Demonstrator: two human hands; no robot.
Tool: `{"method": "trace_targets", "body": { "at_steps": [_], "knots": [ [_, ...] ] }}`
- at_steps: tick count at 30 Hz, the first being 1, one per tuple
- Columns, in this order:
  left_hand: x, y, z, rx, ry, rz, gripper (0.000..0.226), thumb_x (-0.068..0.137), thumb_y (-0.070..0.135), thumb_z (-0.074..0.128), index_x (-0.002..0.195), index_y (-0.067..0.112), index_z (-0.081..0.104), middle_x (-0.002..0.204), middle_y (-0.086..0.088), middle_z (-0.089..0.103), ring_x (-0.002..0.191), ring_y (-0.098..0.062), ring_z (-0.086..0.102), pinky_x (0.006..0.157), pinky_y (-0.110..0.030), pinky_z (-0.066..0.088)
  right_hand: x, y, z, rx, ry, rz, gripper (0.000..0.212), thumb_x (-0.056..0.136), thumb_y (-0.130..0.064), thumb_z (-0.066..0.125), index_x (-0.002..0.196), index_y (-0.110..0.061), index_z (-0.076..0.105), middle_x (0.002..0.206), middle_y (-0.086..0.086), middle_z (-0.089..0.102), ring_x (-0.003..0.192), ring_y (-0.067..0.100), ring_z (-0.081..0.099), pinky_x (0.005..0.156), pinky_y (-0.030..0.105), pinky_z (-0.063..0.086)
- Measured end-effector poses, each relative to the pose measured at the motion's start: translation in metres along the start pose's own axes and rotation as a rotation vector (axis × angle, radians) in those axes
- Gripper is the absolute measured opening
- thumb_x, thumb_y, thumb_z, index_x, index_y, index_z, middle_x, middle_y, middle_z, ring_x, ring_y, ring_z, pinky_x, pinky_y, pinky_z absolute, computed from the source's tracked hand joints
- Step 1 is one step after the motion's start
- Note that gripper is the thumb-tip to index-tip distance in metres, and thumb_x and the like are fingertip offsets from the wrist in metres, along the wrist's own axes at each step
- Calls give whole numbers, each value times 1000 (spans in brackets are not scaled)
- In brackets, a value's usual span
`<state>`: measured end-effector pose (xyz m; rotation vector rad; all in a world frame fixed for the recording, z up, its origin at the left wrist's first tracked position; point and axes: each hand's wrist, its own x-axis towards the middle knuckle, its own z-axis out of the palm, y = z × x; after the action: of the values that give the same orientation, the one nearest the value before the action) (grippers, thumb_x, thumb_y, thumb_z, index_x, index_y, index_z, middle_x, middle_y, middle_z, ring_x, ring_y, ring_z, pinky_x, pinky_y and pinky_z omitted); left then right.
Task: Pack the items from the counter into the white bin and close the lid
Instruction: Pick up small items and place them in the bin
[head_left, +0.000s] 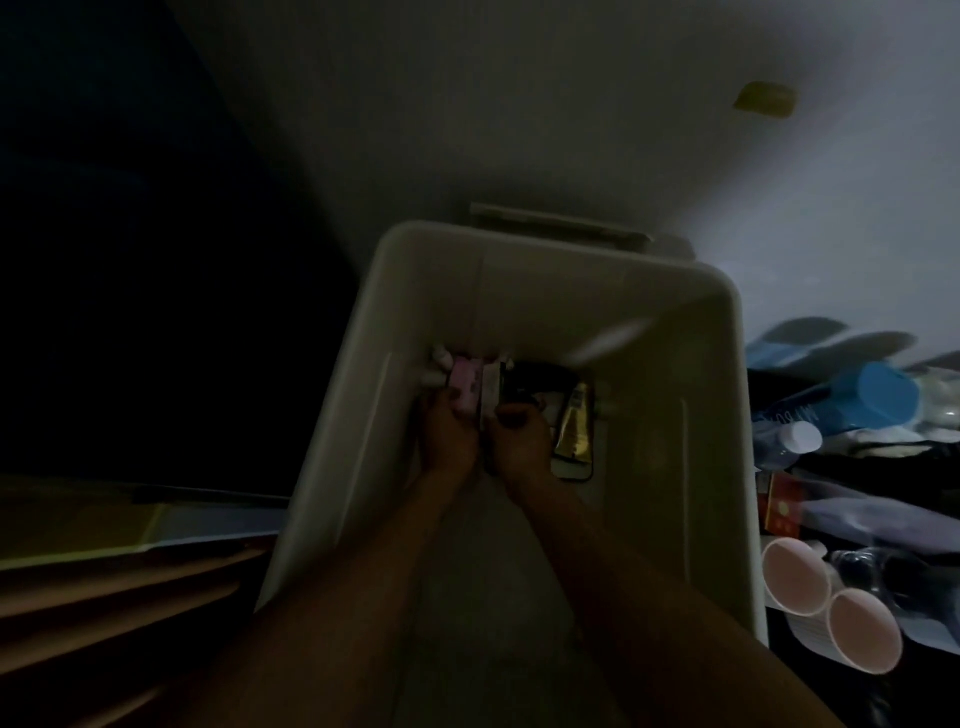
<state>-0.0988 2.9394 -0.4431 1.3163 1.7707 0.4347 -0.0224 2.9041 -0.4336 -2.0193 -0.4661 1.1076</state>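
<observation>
White bin (545, 291) stands open. Deep inside, the left hand (449, 439) grips a pink box (464, 387) and the right hand (519, 439) grips the adjoining pale box (491, 389), apparently packing both upright against the far wall to save space.

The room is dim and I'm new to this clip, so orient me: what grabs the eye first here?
The open white bin fills the centre. Deep inside it the left hand grips a pink packet, the right hand sits close beside it, and a gold tube lies just to their right. Outside the bin on the right lie a blue-capped bottle and two round pink cups.
</observation>
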Motion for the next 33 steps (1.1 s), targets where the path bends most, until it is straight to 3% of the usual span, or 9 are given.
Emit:
{"method": "trace_targets", "body": {
  "at_steps": [5,11,14,17,21,25,28,31,33],
  "knots": [
    [-3,3,-5,-56,-1,1,37,90,7,57,127,4,59,133,-18,54,121,-32,53,95,-28,39,0,-5,11,43,-59,57,24,84,-12,69,107,-7,66,105,9,69,99,25,64,87,37,55],
    [-2,6,-8,-91,-61,-9,40,90,4,53,130,8,57,135,-16,53,122,-30,52,97,-30,41,-9,-15,4,107,-121,16,23,87,-16,68,107,-5,67,96,4,66,89,16,61,76,27,49],
    [-4,7,-9,-118,-90,-11,41,91,4,52,131,9,56,136,-16,53,122,-30,52,97,-31,42,-12,-12,2,116,-130,-2,13,86,-14,69,98,-10,69,98,5,68,91,19,64,83,34,54],
    [-10,9,-12,-124,-103,-19,46,87,1,54,131,10,55,135,-16,53,121,-31,54,99,-37,46,-15,-4,1,61,-108,0,20,84,-13,67,103,-13,69,107,9,69,100,25,65,90,44,54],
    [-22,11,-18,-141,-98,-17,47,85,-1,52,130,9,56,134,-16,53,119,-31,54,97,-37,48,-25,-1,-10,56,-107,-10,16,86,-8,62,92,-24,64,111,10,66,102,27,63,90,44,54],
    [-39,18,-28,-122,-97,33,41,92,2,50,132,4,54,134,-10,53,119,-26,53,88,-23,39,-40,-12,-26,62,-111,-35,24,87,1,54,105,-11,64,113,13,65,104,26,61,91,39,52],
    [-58,26,-36,-134,-110,89,36,93,-1,47,128,1,55,115,0,50,106,-15,49,75,-16,33,-54,-19,-40,62,-125,-51,30,88,1,53,116,-6,62,116,12,64,106,25,61,95,40,52],
    [-71,30,-42,-200,-137,98,37,93,2,51,130,0,51,131,-5,54,114,-22,53,87,-21,39,-68,-24,-57,68,-121,-101,32,89,2,53,118,-5,61,116,11,64,107,25,61,95,43,51],
    [-81,36,-47,-203,-150,119,36,94,10,54,130,9,54,123,0,57,108,-19,55,86,-23,41,-76,-27,-66,60,-122,-135,32,86,4,52,115,-3,62,115,13,65,106,26,62,93,41,52]
  ]
}}
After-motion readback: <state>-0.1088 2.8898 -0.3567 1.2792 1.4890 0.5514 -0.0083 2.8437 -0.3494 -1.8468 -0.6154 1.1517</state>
